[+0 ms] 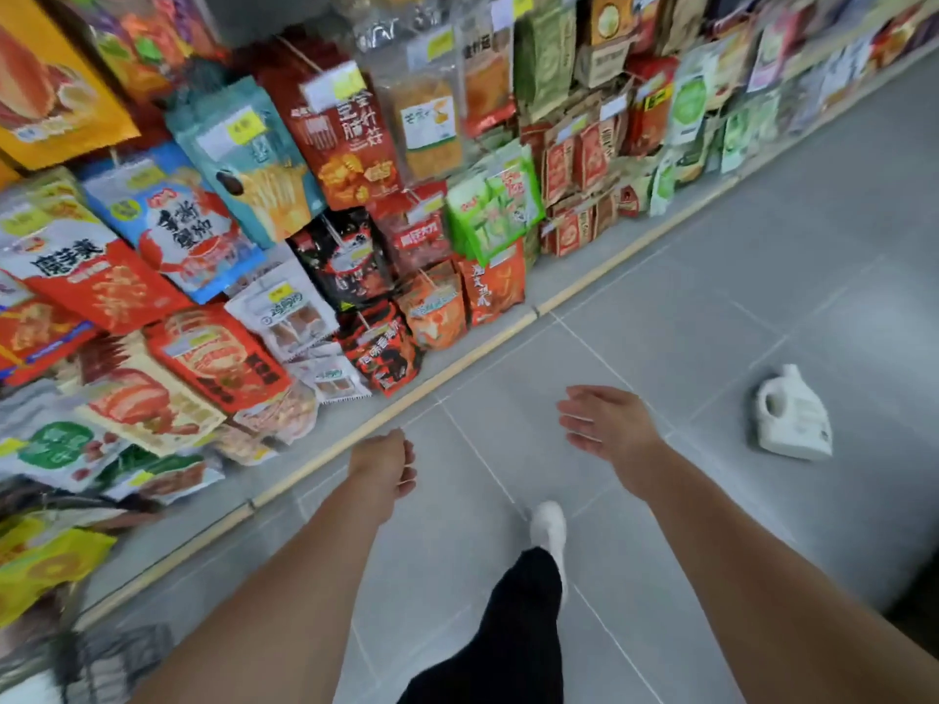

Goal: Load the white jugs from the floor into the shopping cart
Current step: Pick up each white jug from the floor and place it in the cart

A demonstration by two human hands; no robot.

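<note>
One white jug (794, 415) with a moulded handle lies on its side on the grey floor tiles at the right, well apart from both hands. My right hand (607, 421) hovers above the floor left of the jug, palm turned inward, fingers spread, holding nothing. Further left, near the shelf base, my left hand (384, 470) hangs with its fingers loosely curled and nothing in it. No shopping cart shows in this view.
Shelves packed with colourful snack bags (325, 139) run along the whole left side, with a wooden-edged base strip (457, 363) at floor level. My leg in black trousers and a white shoe (551, 530) steps forward between my arms. Grey tiled floor (711, 297) stretches ahead.
</note>
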